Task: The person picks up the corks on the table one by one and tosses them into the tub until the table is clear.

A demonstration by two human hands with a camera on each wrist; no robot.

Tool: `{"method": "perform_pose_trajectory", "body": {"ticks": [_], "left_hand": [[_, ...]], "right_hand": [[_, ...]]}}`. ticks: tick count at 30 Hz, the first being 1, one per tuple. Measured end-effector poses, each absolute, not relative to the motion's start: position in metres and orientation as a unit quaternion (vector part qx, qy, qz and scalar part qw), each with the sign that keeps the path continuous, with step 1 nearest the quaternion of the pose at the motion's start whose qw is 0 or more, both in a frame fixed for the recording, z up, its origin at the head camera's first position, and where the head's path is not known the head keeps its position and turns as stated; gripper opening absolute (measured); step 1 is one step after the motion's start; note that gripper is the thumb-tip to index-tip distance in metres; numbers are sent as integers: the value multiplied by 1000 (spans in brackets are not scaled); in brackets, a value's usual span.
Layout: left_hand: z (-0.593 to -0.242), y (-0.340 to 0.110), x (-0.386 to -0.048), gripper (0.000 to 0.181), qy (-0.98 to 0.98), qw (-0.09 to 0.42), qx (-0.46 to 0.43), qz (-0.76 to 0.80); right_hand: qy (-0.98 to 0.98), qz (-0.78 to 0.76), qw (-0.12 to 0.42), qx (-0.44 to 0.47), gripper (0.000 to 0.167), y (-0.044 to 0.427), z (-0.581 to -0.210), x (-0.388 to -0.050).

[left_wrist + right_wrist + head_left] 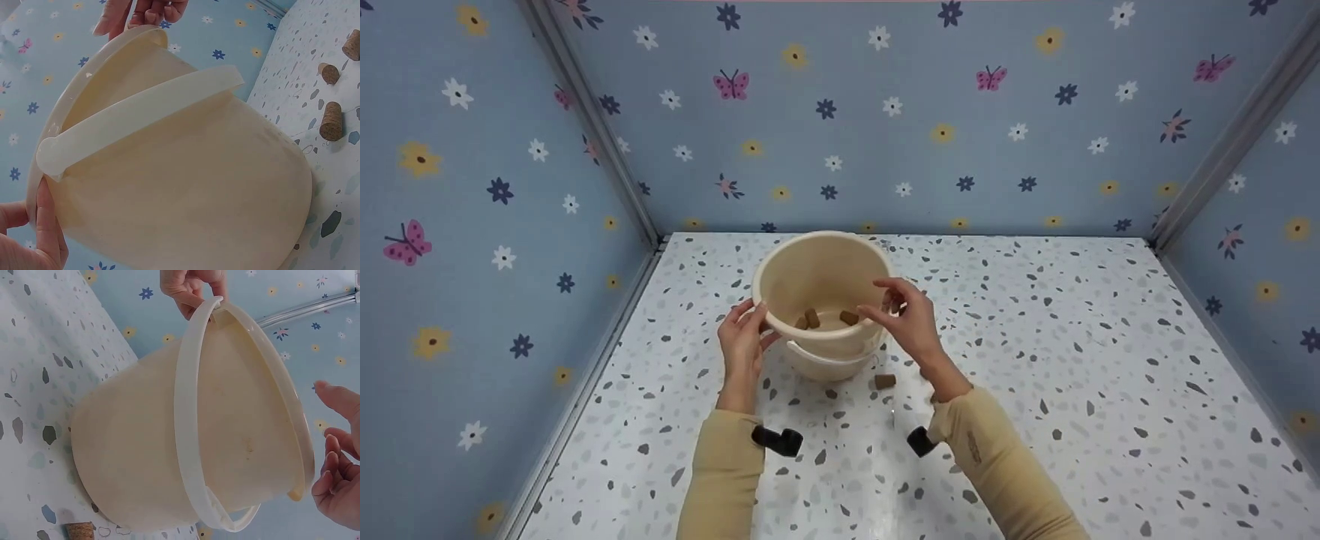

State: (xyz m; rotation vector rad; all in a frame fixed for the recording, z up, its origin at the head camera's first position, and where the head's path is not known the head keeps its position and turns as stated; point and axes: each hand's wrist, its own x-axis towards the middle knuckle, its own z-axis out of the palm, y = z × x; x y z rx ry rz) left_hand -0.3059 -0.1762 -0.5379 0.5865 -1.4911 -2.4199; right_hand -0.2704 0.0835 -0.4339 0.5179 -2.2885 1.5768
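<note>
A cream bucket (826, 360) with its white handle (829, 361) hanging at the front stands on the speckled table, and several corks (849, 318) lie inside on its bottom. My left hand (742, 341) grips the rim at the left, fingers and thumb on either side of it, as the left wrist view shows at the bucket's edge (169, 185). My right hand (911, 319) is at the right side of the rim with thumb and fingers spread apart and nothing between them; in the right wrist view this hand (340, 461) is off the rim.
A cork (885, 382) lies on the table (1072, 360) to the right of the bucket's base. The left wrist view shows more corks (331, 121) there, one partly under my right forearm in the head view. Flowered blue walls (885, 150) stand behind and at both sides.
</note>
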Motion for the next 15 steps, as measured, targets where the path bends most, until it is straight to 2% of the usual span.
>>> {"method": "perform_pose_trajectory", "body": {"ticks": [2,4,7,9,10,15], "left_hand": [[-541,-176,-307,44,-514,121,205,-824],[-568,-181,-323,56,-530,136,206,-812],[-576,-183,-327,60,-533,143,194,-811],[-576,-183,-328,59,-532,140,194,-812],[-560,-179,-318,53,-523,133,192,-820],[-565,-180,-324,52,-520,124,211,-818]], "right_hand": [[-799,553,155,177,41,86,-435,-268],[-798,556,156,174,39,89,-436,-265],[-795,560,158,172,37,93,-438,-261],[-791,564,161,172,35,96,-439,-258],[-790,566,163,171,33,97,-436,-255],[-792,564,165,167,27,101,-423,-236]]}}
